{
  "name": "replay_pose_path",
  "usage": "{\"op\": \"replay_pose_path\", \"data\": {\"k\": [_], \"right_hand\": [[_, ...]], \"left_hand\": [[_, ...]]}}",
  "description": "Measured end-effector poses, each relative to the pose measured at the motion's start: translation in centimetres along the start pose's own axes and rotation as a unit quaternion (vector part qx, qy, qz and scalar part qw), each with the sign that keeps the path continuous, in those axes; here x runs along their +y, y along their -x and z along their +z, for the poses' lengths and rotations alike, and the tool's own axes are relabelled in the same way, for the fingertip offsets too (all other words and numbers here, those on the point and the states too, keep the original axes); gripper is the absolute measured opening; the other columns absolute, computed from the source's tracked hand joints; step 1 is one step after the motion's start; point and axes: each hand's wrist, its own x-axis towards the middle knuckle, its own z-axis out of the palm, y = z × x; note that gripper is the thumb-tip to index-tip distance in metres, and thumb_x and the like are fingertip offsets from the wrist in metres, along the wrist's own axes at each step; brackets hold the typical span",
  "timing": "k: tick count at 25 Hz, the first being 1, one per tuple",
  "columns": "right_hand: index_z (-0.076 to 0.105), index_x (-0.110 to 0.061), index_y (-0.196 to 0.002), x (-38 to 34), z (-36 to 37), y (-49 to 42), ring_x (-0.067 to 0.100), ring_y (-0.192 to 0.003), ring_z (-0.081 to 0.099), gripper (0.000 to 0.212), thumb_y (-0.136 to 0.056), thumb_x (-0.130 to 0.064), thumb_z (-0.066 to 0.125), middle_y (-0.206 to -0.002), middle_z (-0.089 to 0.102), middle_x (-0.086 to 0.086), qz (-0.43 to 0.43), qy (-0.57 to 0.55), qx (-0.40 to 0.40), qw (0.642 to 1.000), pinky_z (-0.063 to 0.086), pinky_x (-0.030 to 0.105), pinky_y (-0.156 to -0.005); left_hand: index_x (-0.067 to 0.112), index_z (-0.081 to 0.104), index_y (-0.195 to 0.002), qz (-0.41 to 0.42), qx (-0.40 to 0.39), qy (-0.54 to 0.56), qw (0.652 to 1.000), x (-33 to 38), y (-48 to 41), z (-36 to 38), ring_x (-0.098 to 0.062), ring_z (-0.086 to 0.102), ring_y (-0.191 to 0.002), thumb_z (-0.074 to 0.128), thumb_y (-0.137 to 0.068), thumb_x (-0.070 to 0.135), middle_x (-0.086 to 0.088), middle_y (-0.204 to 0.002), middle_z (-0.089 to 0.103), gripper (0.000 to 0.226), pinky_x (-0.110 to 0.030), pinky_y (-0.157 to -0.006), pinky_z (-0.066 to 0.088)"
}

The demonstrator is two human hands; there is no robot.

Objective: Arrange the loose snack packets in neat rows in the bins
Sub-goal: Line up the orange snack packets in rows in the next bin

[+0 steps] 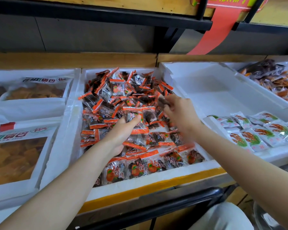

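Forearms reach in from the lower edge. At centre frame I see the left grip curled round a few orange-edged packets, long axis running up the frame. The right grip pinches one dark packet, too blurred to tell its axis. Below them a front row lies flat, orange seals pointing away from me, in the white foam bin. A loose heap fills its far end. Green-printed packets lie at right, a dark shelf above.
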Motion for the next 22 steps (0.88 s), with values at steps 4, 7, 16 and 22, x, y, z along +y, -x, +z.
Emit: {"op": "replay_pose_path", "data": {"k": [4,7,16,22], "right_hand": [[0.061,-0.014,-0.115,-4.1,0.7,3.8,0.012,-0.089,0.063,0.025,-0.091,-0.022,0.059,-0.099,0.068,0.000,-0.061,-0.126,-0.076,0.987,0.050,0.024,-0.081],[0.062,-0.018,-0.112,-4.7,0.7,4.1,0.015,-0.090,0.061,0.020,-0.095,-0.023,0.053,-0.101,0.066,0.000,-0.021,-0.224,-0.128,0.966,0.048,0.026,-0.083],[0.055,-0.016,-0.123,-6.2,0.6,2.9,0.011,-0.090,0.061,0.038,-0.086,-0.022,0.066,-0.100,0.060,0.002,0.123,-0.429,-0.288,0.847,0.050,0.023,-0.077],[0.065,-0.011,-0.082,-10.0,4.5,4.1,0.015,-0.070,0.059,0.008,-0.088,-0.017,0.065,-0.078,0.064,0.003,0.105,-0.318,-0.386,0.860,0.055,0.027,-0.075]], "left_hand": [[0.027,0.039,-0.146,0.004,0.016,0.041,0.999,0.3,1.2,-0.1,-0.032,0.048,-0.131,0.064,-0.071,0.072,-0.005,-0.148,0.046,0.091,-0.058,-0.111,0.031],[0.033,0.047,-0.139,0.000,0.024,0.059,0.998,0.5,2.6,-0.7,-0.038,0.046,-0.133,0.075,-0.051,0.077,-0.007,-0.145,0.050,0.102,-0.063,-0.107,0.034],[0.023,0.061,-0.115,0.094,0.083,0.032,0.992,2.8,8.6,-3.8,-0.015,0.072,-0.084,0.059,-0.089,0.043,0.003,-0.098,0.074,0.033,-0.036,-0.077,0.059],[0.024,0.060,-0.110,0.146,0.185,0.081,0.968,4.8,11.6,-8.6,-0.011,0.071,-0.066,0.052,-0.097,0.034,0.004,-0.082,0.075,0.018,-0.023,-0.052,0.056]]}}
